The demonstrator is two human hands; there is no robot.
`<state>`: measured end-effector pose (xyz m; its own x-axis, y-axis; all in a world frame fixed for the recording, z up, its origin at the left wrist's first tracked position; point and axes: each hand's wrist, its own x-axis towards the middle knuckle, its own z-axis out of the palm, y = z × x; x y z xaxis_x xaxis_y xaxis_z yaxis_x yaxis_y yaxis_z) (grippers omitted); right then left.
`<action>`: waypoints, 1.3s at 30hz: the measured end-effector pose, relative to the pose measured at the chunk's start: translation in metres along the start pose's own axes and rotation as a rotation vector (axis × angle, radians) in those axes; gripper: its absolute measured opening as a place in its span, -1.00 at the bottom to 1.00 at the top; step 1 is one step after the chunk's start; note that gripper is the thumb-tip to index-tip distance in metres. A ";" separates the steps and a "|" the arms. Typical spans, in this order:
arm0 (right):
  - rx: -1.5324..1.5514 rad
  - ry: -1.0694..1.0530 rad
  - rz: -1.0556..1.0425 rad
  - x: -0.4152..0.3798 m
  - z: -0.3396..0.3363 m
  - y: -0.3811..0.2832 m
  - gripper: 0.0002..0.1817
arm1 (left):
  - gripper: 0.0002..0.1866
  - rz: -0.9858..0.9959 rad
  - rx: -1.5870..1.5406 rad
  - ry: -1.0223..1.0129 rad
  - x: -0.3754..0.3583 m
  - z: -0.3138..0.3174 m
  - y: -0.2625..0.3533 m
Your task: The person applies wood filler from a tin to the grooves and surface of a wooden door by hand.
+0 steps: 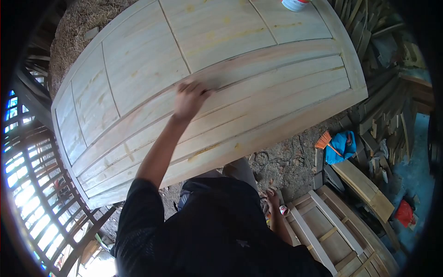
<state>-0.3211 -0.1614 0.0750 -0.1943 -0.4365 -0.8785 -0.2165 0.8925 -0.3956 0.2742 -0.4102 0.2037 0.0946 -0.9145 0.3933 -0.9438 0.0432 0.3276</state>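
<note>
My left hand [189,98] is pressed on a large pale wooden door panel [221,106], at the long curved rail between its upper panels and lower slats. Its fingers are curled closed, and a blurred greyish patch shows beside them; what they hold, if anything, I cannot make out. My right hand [272,198] hangs low at my right side, away from the door, its fingers loosely bent and apart with nothing visible in them. Just below it a small can [284,210] shows in part. Yellowish filler-like marks streak the door.
A white and red tin [295,4] stands on the door's far edge. On the right are an orange broom head [323,140], a blue container [340,147], scrap wood and a framed wooden door [323,226]. A slatted wall [37,194] stands left.
</note>
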 end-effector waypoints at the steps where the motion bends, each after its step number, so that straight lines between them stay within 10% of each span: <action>1: 0.006 -0.003 -0.003 0.014 -0.011 -0.009 -0.69 | -0.71 0.007 0.003 0.002 -0.013 -0.008 -0.006; 4: 0.019 -0.056 0.016 0.034 -0.016 -0.026 -0.58 | -0.71 -0.223 -0.098 -0.018 -0.023 -0.011 -0.012; 8: -0.119 -0.028 -0.068 0.034 -0.008 -0.044 -0.51 | -0.74 0.021 -0.101 0.120 0.045 0.026 0.031; 22: -0.312 -0.198 -0.075 0.077 -0.029 0.032 -0.51 | -0.83 0.019 -0.055 -0.123 -0.054 -0.058 -0.046; 39: -0.285 -0.025 -0.162 0.039 0.000 -0.050 -0.48 | -0.86 0.128 -0.066 0.023 -0.010 -0.009 -0.007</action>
<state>-0.3175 -0.2231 0.0606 -0.1127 -0.5643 -0.8179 -0.5025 0.7424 -0.4430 0.2824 -0.3976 0.2053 -0.0177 -0.8903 0.4550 -0.9258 0.1865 0.3289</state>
